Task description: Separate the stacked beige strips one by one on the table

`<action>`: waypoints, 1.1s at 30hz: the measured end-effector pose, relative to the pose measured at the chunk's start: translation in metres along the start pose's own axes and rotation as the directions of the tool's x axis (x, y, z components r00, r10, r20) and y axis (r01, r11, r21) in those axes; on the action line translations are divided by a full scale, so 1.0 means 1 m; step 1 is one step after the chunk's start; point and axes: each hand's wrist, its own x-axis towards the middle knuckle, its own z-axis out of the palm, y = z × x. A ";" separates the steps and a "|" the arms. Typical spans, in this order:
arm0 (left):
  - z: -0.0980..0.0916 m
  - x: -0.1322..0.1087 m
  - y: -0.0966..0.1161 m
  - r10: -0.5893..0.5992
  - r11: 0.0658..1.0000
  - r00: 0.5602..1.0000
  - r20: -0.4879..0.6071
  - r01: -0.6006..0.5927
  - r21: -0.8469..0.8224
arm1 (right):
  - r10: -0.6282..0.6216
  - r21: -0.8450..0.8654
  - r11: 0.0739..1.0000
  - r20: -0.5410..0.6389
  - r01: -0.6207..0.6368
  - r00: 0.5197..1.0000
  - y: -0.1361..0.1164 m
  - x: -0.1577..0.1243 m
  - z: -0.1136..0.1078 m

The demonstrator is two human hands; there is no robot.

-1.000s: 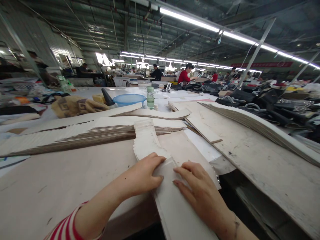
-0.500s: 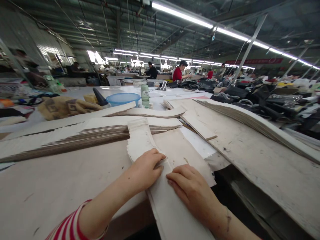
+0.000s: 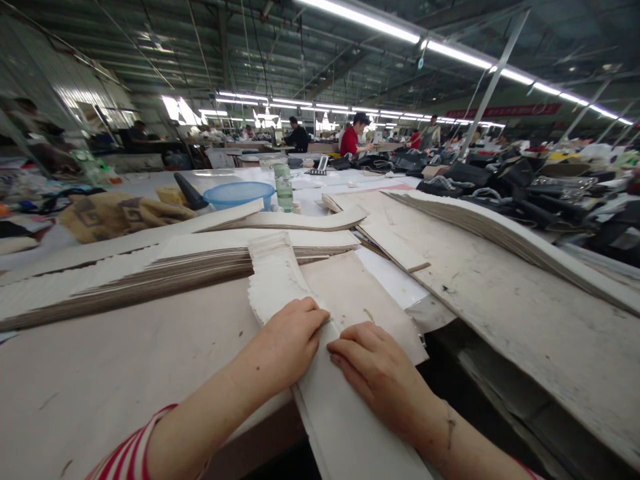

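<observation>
A long off-white strip [image 3: 345,407] runs from the front edge of the table up towards the middle, on top of other overlapping strips [image 3: 273,273] with ragged left edges. My left hand [image 3: 295,337] is closed on the strip's right-hand edge, thumb and fingers pressed together. Close beside it, my right hand [image 3: 375,367] pinches the same edge, its fingertips resting on the strip. Both hands cover part of the strip, and the undersides of the fingers are hidden. A beige sheet [image 3: 345,287] lies beneath the strips.
Stacks of pale strips lie at the left [image 3: 165,270] and right [image 3: 500,233]. Behind them stand a blue basin [image 3: 239,195] and a green bottle [image 3: 283,188]. A dark gap [image 3: 465,373] opens between the boards at right. A person in red [image 3: 353,140] works farther back.
My view has shifted slightly, so the scene sits a little further left. Both hands keep hold of the strip's edge; the left fingers look more tightly closed.
</observation>
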 end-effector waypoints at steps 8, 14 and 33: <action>0.004 -0.001 0.004 0.036 0.992 0.999 0.022 -0.038 0.122 | 0.003 0.007 1.000 0.013 -0.003 1.000 0.000 0.001 -0.001; 0.010 -0.002 0.013 0.073 0.964 0.996 0.049 -0.083 0.253 | 0.005 0.021 1.000 0.027 -0.006 1.000 0.001 0.002 0.000; -0.019 -0.016 -0.016 -0.145 0.977 0.986 0.078 0.155 -0.145 | 0.003 0.180 0.983 0.182 -0.036 0.983 0.019 0.034 -0.015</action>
